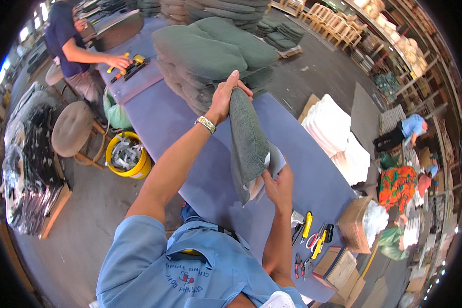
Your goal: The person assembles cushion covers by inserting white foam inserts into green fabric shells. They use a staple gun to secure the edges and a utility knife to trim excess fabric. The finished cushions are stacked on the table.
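Note:
I hold a grey-green fabric seat cushion (247, 131) on edge above the blue-covered table, its open lower end showing white material inside. My left hand (225, 97), with a metal band at the wrist, is closed around its far end. My right hand (278, 187) grips the near end by the edge, next to a pale flap; its fingertips are partly hidden. Just beyond my left hand rises a stack of similar green cushions (205, 51).
On the table (200, 169) at right lie a yellow cutter (307, 226), scissors (313, 240) and pliers. A cardboard box (355, 226) stands beside it. At left are a yellow bucket (138, 167) of scraps and a round-seated chair (73, 128). A co-worker (69, 46) handles tools at far left.

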The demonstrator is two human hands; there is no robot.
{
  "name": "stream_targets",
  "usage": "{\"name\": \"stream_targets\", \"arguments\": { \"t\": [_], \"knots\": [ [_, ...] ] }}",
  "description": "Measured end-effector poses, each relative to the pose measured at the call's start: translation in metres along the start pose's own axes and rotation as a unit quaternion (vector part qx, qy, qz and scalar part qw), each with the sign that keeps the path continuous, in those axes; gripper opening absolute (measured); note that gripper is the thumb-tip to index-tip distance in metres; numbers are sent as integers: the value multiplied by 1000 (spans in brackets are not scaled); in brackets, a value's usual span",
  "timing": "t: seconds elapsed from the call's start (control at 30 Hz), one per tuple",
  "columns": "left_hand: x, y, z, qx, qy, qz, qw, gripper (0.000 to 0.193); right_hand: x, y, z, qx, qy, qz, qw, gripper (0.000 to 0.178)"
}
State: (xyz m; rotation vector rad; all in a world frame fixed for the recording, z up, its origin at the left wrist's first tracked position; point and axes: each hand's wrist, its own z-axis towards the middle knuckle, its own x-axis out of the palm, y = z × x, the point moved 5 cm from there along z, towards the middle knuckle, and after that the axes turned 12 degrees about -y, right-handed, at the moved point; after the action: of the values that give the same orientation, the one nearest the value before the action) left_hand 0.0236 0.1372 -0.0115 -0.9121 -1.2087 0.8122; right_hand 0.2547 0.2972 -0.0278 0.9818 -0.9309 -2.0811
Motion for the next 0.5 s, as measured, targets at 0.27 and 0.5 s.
{"name": "stream_targets", "arguments": {
  "t": [0.27, 0.5],
  "knots": [
    [35, 177, 29, -156, 120, 9, 980, 54, 15, -7, -1, 54, -118, -1, 992, 34],
    [25, 326, -56, -226, 219, 281, 906, 87, 2, -18, -7, 107, -267, -78, 955, 30]
  ]
}}
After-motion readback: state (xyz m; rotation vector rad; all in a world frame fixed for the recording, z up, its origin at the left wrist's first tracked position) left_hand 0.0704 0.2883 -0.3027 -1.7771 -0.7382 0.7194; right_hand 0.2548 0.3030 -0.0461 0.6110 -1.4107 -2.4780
